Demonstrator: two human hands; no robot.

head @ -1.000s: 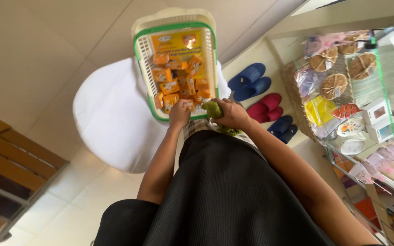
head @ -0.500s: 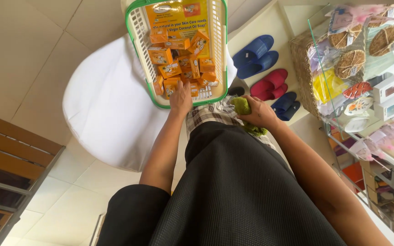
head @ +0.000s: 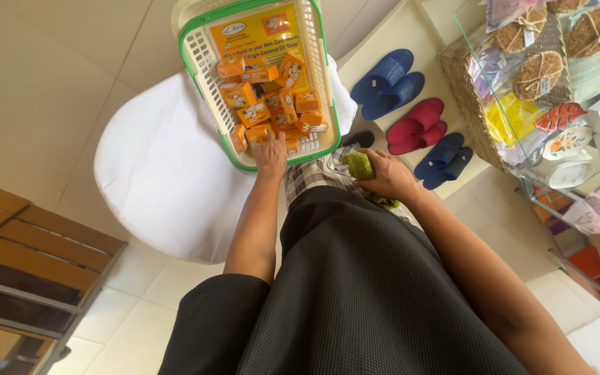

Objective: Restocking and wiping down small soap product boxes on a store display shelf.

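Fingers [head: 368,154] of right hand [head: 389,178] closed around green cloth [head: 360,165]; left hand [head: 271,149] fingers on basket [head: 200,52] rim, grip unclear.

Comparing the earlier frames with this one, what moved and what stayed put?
The right hand, gripping a green cloth, drew away from the white plastic basket with green rim toward the lap. The left hand stayed at the basket's near edge, on the small orange boxes. Basket, white round table and slippers kept their places.

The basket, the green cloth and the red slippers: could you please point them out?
basket [head: 326,90], head view, right green rim.
green cloth [head: 359,165], head view, bunched top.
red slippers [head: 421,119], head view, upper strap.
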